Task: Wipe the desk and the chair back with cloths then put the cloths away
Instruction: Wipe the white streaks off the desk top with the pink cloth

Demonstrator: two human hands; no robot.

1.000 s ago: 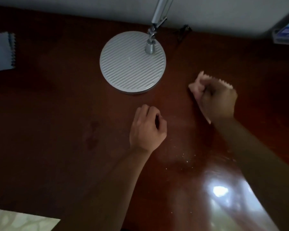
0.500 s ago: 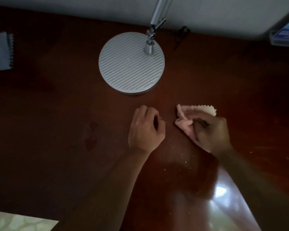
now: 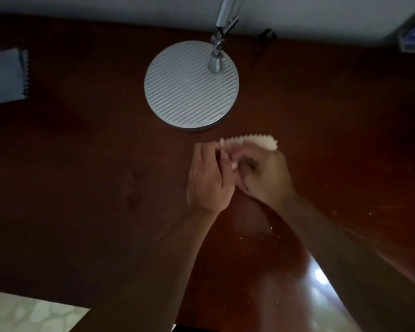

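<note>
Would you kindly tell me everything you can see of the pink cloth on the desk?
The pink cloth is a small, pale piece of soft fabric with a zigzag-cut edge showing along its far side. It lies bunched on the dark wooden desk, just in front of the round lamp base but apart from it. The right hand grips it and covers most of it; the left hand meets it at its left corner, though that grip is blurred.

This looks like a dim home study or office corner. A glossy dark wooden desk [image 3: 82,188] stands against a pale wall [image 3: 106,6], carrying a desk lamp with a round ribbed metal base [image 3: 191,85] and a folded blue cloth [image 3: 4,76] at its left edge.
</note>
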